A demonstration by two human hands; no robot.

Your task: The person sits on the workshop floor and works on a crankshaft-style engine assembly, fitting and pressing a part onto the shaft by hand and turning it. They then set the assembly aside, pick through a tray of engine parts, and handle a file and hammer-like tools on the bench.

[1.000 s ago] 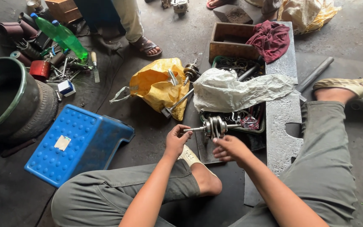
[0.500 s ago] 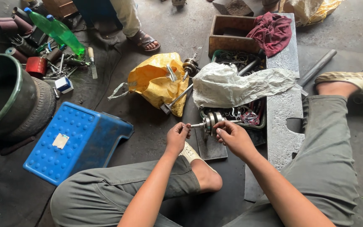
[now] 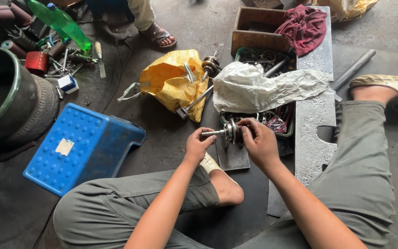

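Observation:
I sit on a dark workshop floor with both legs bent. A metal shaft with disc-shaped rings point(image 3: 226, 132) is held level between my hands, above a small dark metal plate point(image 3: 232, 157). My left hand point(image 3: 198, 145) grips the thin end of the shaft. My right hand point(image 3: 259, 143) wraps the ringed end, fingers over the discs. Just beyond lies a green tray of small metal parts point(image 3: 272, 122), half covered by a crumpled white sack point(image 3: 263, 87).
A yellow bag point(image 3: 171, 80) with metal tools lies ahead. A blue plastic stool point(image 3: 79, 147) sits left, beside a tyre holding a green tub point(image 3: 5, 97). Loose tools and a green bottle point(image 3: 63, 23) lie far left. A wooden box point(image 3: 254, 27), red cloth point(image 3: 302, 27), grey slab point(image 3: 316, 124), another person's sandalled foot point(image 3: 160, 34).
The view has tilted down a little. My hands have shifted slightly along the shaft, the right hand closing further over the ringed end; the part stays at the same spot above the plate.

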